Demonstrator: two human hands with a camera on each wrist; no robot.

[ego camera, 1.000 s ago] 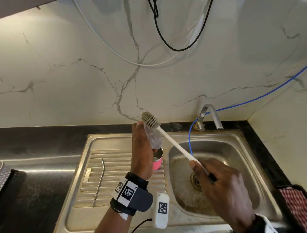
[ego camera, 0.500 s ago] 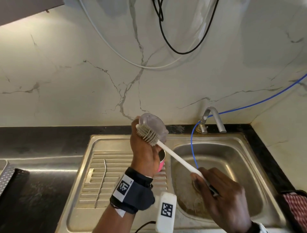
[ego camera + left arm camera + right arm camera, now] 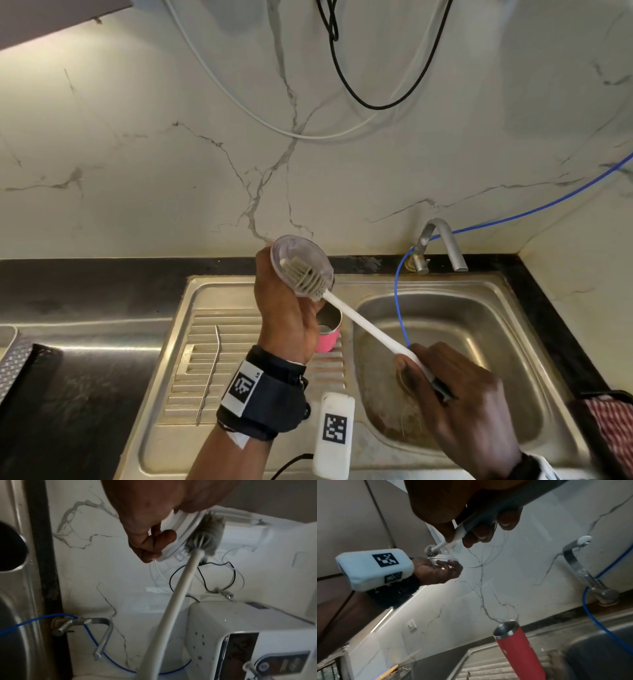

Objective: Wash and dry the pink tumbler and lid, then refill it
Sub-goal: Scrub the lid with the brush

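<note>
My left hand (image 3: 284, 308) holds the clear round lid (image 3: 291, 251) up above the drainboard, its inner face turned toward me; the lid (image 3: 178, 534) also shows in the left wrist view, gripped by my fingers (image 3: 154, 543). My right hand (image 3: 455, 404) grips the white handle of a bottle brush (image 3: 359, 322) over the basin. The brush's grey bristle head (image 3: 305, 274) lies against the lid's inside. The pink tumbler (image 3: 327, 334) stands upright and uncapped on the drainboard, partly hidden behind my left hand; it appears as a red tumbler (image 3: 518, 650) in the right wrist view.
A steel sink (image 3: 479, 342) with a tap (image 3: 445, 243) and a blue hose (image 3: 400, 301) running into the basin lies to the right. A metal straw (image 3: 210, 370) rests on the drainboard. A checked cloth (image 3: 613, 421) sits at the far right, a dark rack (image 3: 20, 370) at the left.
My left hand has turned the lid so that its inner face shows. The brush head has moved from the lid's edge onto its inside.
</note>
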